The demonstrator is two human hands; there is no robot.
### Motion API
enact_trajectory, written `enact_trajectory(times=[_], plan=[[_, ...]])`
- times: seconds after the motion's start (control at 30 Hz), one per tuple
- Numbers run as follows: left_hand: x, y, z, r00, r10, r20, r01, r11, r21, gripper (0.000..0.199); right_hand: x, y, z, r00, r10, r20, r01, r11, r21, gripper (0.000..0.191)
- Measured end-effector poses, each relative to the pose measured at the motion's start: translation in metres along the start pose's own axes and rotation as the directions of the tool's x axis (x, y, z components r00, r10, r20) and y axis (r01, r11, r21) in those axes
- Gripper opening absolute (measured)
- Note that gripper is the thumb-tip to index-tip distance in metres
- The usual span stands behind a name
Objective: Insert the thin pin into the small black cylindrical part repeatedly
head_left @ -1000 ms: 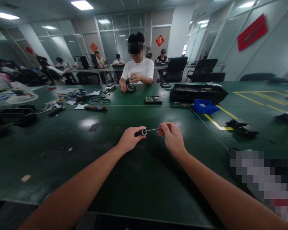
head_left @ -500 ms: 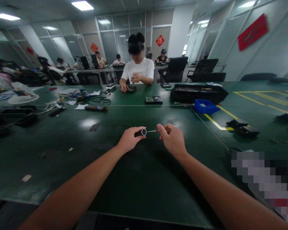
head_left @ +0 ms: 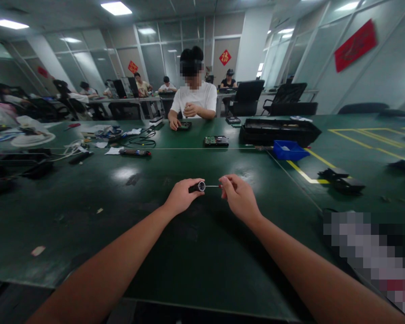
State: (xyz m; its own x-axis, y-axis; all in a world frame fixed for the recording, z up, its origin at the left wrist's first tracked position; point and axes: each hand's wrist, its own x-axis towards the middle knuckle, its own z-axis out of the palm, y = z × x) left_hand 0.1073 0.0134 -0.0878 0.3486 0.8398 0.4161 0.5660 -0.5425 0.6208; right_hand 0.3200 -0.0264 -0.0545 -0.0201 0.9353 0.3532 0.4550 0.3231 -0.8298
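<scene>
Near the middle of the green table (head_left: 148, 229), my left hand (head_left: 181, 198) is closed around a short black cylinder (head_left: 196, 187) with a pale ring at its round end, which faces me. My right hand (head_left: 239, 195) pinches a screwdriver (head_left: 212, 186) by its small red handle, most of which the fingers hide. Its thin metal shaft points left, and the tip meets the side of the cylinder by the ringed end. Both hands are held above the table top.
Across the table a person in a white shirt (head_left: 197, 99) handles a circuit-board device (head_left: 185, 126). Another such device (head_left: 216, 141) lies nearer. To the right are a long black tray (head_left: 280, 135), a blue bin (head_left: 290, 150) and black parts (head_left: 342, 180). A pen-like tool (head_left: 135, 153) and cables (head_left: 145, 139) lie left.
My right hand has shifted slightly left, and the screwdriver's shaft now lies more level against the cylinder. My left hand has barely moved.
</scene>
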Motion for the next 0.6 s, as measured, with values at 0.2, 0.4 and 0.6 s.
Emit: enact_trajectory(times=[0.2, 0.4, 0.6], plan=[[0.0011, -0.0019, 0.0002, 0.999, -0.039, -0.035, 0.038, 0.999, -0.024, 0.041, 0.0000, 0.0096, 0.0040, 0.998, -0.065, -0.022, 0.067, 0.994, 0.091, 0.026], [0.0013, -0.0001, 0.0003, 1.000, -0.016, 0.001, 0.016, 1.000, 0.003, 0.042, -0.0009, 0.0069, 0.0021, 1.000, -0.031, 0.002, 0.031, 0.999, 0.018, 0.029], [0.0003, 0.0015, -0.0008, 0.999, -0.027, -0.017, 0.027, 1.000, -0.013, 0.040, -0.0011, 0.0004, 0.0025, 0.999, -0.024, -0.046, 0.030, 0.990, 0.137, 0.017]])
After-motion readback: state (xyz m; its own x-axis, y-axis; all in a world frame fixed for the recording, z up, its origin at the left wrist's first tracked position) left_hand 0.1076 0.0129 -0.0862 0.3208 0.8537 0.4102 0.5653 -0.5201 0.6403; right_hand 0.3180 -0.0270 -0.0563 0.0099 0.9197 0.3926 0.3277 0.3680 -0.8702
